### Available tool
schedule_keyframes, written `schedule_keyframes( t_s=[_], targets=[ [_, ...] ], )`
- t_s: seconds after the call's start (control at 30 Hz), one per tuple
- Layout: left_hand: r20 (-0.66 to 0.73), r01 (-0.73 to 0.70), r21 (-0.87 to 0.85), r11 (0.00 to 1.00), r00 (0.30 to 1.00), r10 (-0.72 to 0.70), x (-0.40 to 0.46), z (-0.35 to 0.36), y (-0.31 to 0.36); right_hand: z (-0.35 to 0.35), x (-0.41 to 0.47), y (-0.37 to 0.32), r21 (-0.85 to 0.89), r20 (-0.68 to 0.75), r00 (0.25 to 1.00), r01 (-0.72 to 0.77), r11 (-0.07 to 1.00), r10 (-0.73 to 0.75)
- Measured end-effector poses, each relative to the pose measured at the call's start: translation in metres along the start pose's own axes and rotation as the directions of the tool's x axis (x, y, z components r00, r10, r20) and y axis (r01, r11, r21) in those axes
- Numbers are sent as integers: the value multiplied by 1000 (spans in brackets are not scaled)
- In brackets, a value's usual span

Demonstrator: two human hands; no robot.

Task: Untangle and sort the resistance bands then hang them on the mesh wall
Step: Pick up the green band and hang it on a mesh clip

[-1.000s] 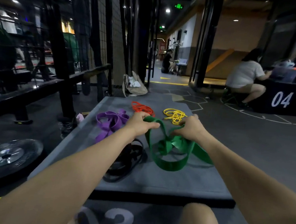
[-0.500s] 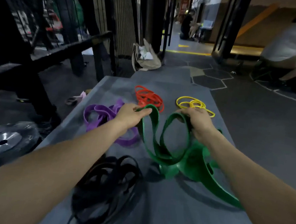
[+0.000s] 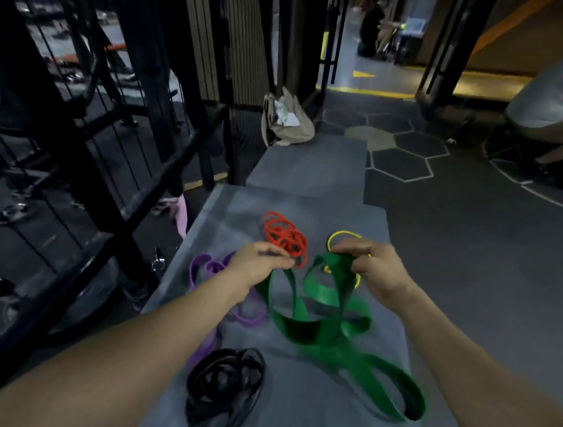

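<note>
Both my bare forearms reach forward from the bottom corners of the view, converging toward each other. My left hand [image 3: 257,261] is palm down with its fingers curled, pinching one strand of the green band [image 3: 317,323] at the fingertips. My right hand [image 3: 372,271] is just beside it on the right, knuckles up, fingers and thumb curled round another loop of that green band. The two hands are near each other but apart.
</note>
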State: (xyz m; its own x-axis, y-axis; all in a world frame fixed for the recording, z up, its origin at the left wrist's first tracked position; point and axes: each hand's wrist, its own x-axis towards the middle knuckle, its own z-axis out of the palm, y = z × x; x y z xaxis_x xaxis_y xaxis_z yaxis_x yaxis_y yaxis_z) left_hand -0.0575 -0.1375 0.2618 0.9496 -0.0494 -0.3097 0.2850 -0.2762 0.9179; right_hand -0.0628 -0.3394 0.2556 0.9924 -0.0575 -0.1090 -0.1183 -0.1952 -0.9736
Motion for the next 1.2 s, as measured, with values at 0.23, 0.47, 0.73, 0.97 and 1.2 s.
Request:
schedule_keyframes(
  t_s=[0.23, 0.47, 0.73, 0.97, 1.2],
  targets=[
    [37, 84, -226, 971, 996, -78, -61, -2, 138, -54, -25, -131, 19, 64, 992, 108, 994, -109],
    [-24, 10, -334, 943, 1000, -19, -107, -11, 223, -115, -40, -196, -173, 106, 962, 267, 948, -252],
    [-125, -160, -462, 872, 985, 115, -127, -41, 259, -133, -51, -250, -219, 113, 915, 403, 888, -388],
    [-242, -329, -327, 886, 935, 258, -140, -66, 302, -130, -48, -314, -411, -158, 833, 433, 802, -531],
    [-273, -459, 570, 681, 677, 684, -157, -111, 338, -98, -68, -387, -571, -281, 680, 449, 687, -677]
  ],
)
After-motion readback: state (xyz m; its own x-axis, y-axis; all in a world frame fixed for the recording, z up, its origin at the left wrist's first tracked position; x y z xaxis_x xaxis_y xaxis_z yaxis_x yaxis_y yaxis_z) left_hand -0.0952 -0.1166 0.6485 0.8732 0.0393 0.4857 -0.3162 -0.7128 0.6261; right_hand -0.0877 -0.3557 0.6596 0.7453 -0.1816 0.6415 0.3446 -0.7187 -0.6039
